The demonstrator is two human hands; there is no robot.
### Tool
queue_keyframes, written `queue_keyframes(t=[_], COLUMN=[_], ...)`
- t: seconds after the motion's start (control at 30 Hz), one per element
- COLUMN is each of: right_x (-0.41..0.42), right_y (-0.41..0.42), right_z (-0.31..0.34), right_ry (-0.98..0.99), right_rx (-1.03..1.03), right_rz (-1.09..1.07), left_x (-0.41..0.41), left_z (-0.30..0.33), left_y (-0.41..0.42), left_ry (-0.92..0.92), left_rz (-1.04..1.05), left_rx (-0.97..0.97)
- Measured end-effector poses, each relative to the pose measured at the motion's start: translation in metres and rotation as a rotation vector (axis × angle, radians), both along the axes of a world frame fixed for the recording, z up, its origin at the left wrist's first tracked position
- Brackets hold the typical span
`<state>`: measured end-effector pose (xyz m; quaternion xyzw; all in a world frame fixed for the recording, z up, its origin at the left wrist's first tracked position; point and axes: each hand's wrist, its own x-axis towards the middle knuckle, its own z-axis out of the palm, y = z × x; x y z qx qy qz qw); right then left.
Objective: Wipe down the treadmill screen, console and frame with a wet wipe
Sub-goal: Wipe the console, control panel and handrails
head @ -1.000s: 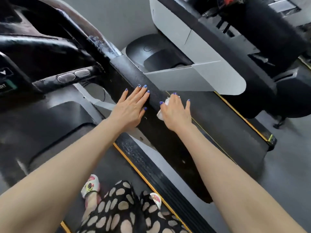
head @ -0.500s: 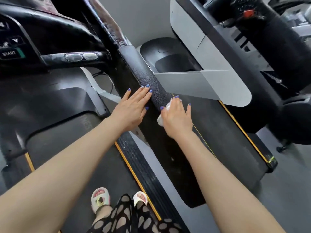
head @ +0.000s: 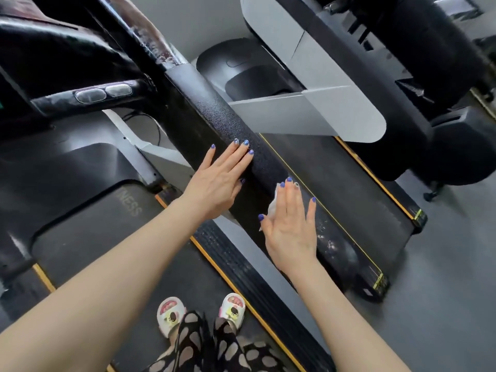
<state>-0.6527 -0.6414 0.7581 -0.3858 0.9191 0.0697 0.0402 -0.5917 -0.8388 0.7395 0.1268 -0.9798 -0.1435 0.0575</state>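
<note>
A black textured side rail [head: 228, 122] of the treadmill frame slants from the upper left down to the lower right. My left hand [head: 217, 181] rests flat on its left flank, fingers straight. Lower on the rail, my right hand [head: 291, 224] presses a white wet wipe [head: 272, 208] against the surface with straight fingers; only the wipe's left edge shows under the palm. Wet streaks shine on the rail below the right hand. The glossy console and handlebar with two oval buttons [head: 103, 93] sit at the upper left.
I stand on the treadmill belt [head: 88, 229], my sandalled feet [head: 201, 312] near its ribbed yellow-edged side strip [head: 241, 267]. A neighbouring treadmill with a grey side panel [head: 322, 114] and its belt [head: 349, 183] lies to the right. Grey floor [head: 442, 277] is at the far right.
My right hand has slid the wipe a little down the rail, its fingers now spread flatter. The left hand stays on the rail. The view has tilted down, showing both feet.
</note>
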Motion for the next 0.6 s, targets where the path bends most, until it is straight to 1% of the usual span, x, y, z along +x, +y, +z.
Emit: queue_keyframes(t=[0.13,0.23,0.27,0.37,0.43,0.5,0.6], right_x=[-0.049,-0.072,-0.070,-0.041,-0.011,0.013,0.027], right_y=[-0.047,-0.060,-0.058,-0.031,0.001,0.032,0.046], right_z=[0.010,0.020,0.019,0.011,0.001,0.000,0.000], right_ry=[-0.137,-0.193,-0.191,-0.113,-0.047,-0.011,-0.037], right_rx=[-0.066,0.055,0.061,-0.067,-0.048,-0.057,-0.048], right_rz=[-0.182,-0.138,-0.130,-0.178,-0.140,-0.115,-0.128], left_x=[0.000,-0.001,-0.001,-0.001,-0.002,-0.005,-0.007], left_z=[-0.004,-0.002,0.000,0.001,0.001,0.001,0.000], left_y=[-0.003,0.000,0.000,0.000,0.004,0.010,0.014], left_ry=[0.002,-0.008,-0.005,0.028,0.039,0.022,0.005], left_rz=[-0.007,0.001,0.001,-0.026,-0.069,-0.090,-0.084], left_rx=[-0.015,0.012,0.012,-0.035,-0.068,-0.054,-0.024])
